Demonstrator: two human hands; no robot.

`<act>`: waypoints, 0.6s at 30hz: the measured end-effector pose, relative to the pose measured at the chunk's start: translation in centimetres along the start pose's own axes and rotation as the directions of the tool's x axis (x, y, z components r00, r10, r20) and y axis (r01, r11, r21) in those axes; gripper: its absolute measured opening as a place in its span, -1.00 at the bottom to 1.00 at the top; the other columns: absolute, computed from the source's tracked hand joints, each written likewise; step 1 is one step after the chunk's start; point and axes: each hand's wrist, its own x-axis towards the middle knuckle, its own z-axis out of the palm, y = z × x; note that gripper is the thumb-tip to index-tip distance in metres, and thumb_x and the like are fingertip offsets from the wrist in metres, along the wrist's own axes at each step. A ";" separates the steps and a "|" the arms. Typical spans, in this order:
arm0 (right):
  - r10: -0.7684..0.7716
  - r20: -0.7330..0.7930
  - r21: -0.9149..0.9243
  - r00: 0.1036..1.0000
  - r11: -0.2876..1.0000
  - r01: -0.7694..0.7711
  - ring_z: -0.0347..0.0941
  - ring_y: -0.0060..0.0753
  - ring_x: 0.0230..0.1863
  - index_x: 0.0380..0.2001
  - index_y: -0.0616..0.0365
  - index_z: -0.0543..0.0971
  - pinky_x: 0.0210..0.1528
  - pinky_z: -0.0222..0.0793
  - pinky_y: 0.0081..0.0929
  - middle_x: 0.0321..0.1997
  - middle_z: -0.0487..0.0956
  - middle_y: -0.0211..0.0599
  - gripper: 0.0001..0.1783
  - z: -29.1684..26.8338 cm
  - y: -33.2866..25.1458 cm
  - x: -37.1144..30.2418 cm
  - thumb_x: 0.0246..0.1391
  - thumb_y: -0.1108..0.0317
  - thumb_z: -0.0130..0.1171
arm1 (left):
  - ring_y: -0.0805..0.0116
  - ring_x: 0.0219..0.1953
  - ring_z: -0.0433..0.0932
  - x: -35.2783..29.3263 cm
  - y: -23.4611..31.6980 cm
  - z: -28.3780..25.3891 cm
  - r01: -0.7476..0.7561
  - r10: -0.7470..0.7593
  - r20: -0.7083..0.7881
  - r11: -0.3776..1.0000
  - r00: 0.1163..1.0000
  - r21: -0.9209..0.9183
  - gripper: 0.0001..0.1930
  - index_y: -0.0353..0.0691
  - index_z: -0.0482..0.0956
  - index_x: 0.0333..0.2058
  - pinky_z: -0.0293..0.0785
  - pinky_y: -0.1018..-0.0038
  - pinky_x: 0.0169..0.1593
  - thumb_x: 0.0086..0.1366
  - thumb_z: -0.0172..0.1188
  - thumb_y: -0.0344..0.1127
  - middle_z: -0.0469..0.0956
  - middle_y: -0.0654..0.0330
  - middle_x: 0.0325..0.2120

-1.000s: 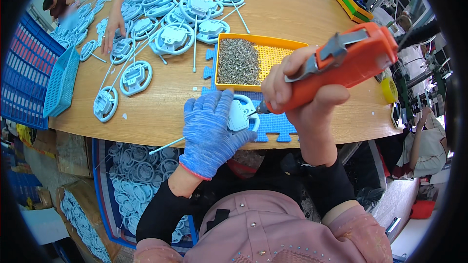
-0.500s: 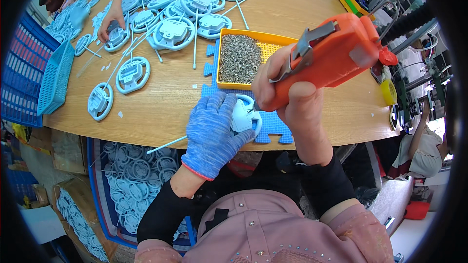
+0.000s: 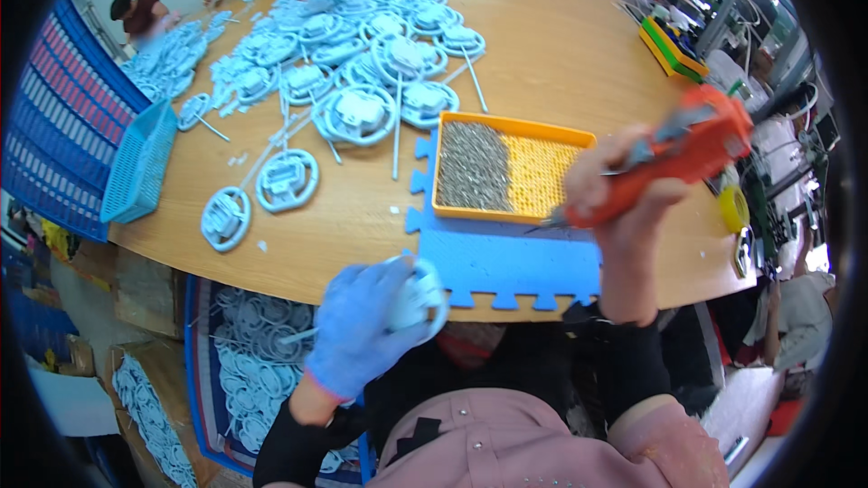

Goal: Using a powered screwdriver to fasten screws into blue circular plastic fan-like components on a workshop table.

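The left hand (image 3: 357, 325) clamps its fingers on a wheel (image 3: 419, 300), the right hand (image 3: 630, 226) on a driver (image 3: 680, 163): seemingly a setting-aside, calling for a clean release.

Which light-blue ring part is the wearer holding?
The ring part in the gloved left hand; those on the tabletop and in the bin lie outside its grip.

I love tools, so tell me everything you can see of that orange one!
The orange power tool has a chunky, plastic-looking body, a grey metal-looking clip and a thin dark bit. The bare right hand grips it slantwise near the yellow tray, its butt end up to the right, bit pointing left and slightly down. Blur hides finer details.
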 end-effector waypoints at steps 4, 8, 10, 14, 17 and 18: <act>-0.006 -0.178 -0.106 0.984 0.994 -0.013 0.28 -0.55 -0.59 -0.29 0.10 0.34 -0.54 0.20 -0.60 -0.63 0.34 -0.46 -0.28 -4.3 -1.5 1.1 -0.10 -0.40 0.11 | -0.02 -0.02 0.41 -2.7 -3.7 -5.2 0.089 -0.091 -0.004 0.977 0.996 0.194 -0.25 -0.15 0.37 0.10 0.31 0.19 0.07 -0.13 0.38 -0.09 0.46 -0.01 -0.12; -0.010 -0.186 -0.117 0.983 0.993 -0.012 0.31 -0.52 -0.58 -0.27 0.13 0.34 -0.54 0.23 -0.60 -0.60 0.39 -0.40 -0.30 -5.7 0.7 1.8 -0.10 -0.32 0.20 | -0.08 0.17 0.27 7.6 -7.1 -5.8 -0.026 0.023 0.015 0.952 1.000 0.305 -0.11 -0.21 0.25 0.20 0.21 0.18 0.21 -0.13 0.41 -0.06 0.31 -0.12 0.11; 0.005 -0.193 -0.120 0.981 0.992 -0.029 0.29 -0.52 -0.59 -0.27 0.11 0.34 -0.54 0.21 -0.60 -0.62 0.36 -0.43 -0.28 -5.3 1.2 2.1 -0.13 -0.35 0.19 | -0.10 0.24 0.17 15.2 -11.2 -5.1 0.033 -0.024 -0.036 0.964 0.999 0.263 -0.09 -0.21 0.21 0.22 0.13 0.20 0.26 -0.07 0.38 0.03 0.23 -0.14 0.17; -0.029 -0.270 -0.171 0.963 0.985 -0.018 0.28 -0.53 -0.64 -0.29 0.10 0.34 -0.60 0.21 -0.61 -0.63 0.33 -0.46 -0.27 -6.4 1.1 1.8 -0.17 -0.36 0.21 | -0.10 0.32 0.04 29.4 -18.6 -3.7 0.334 -0.299 -0.165 0.907 0.940 0.258 -0.01 -0.22 0.14 0.26 0.01 0.19 0.32 0.04 0.08 0.42 0.06 -0.17 0.27; -0.036 -0.287 -0.116 0.957 0.993 0.002 0.31 -0.46 -0.65 -0.27 0.13 0.36 -0.63 0.23 -0.57 -0.64 0.38 -0.36 -0.27 -7.6 1.3 2.0 -0.20 -0.29 0.31 | -0.11 0.32 0.03 34.2 -23.4 -3.2 0.473 -0.453 -0.137 0.848 0.881 0.239 0.01 -0.20 0.12 0.27 0.01 0.19 0.32 0.06 -0.08 0.51 0.04 -0.17 0.28; -0.074 -0.319 -0.170 0.945 0.985 0.020 0.31 -0.46 -0.66 -0.27 0.13 0.35 -0.64 0.23 -0.58 -0.66 0.37 -0.38 -0.25 -7.5 1.2 2.2 -0.21 -0.33 0.29 | -0.11 0.32 0.04 35.5 -24.8 -2.5 0.518 -0.514 -0.077 0.833 0.854 0.195 -0.01 -0.15 0.12 0.28 0.01 0.18 0.32 0.08 -0.14 0.52 0.05 -0.16 0.28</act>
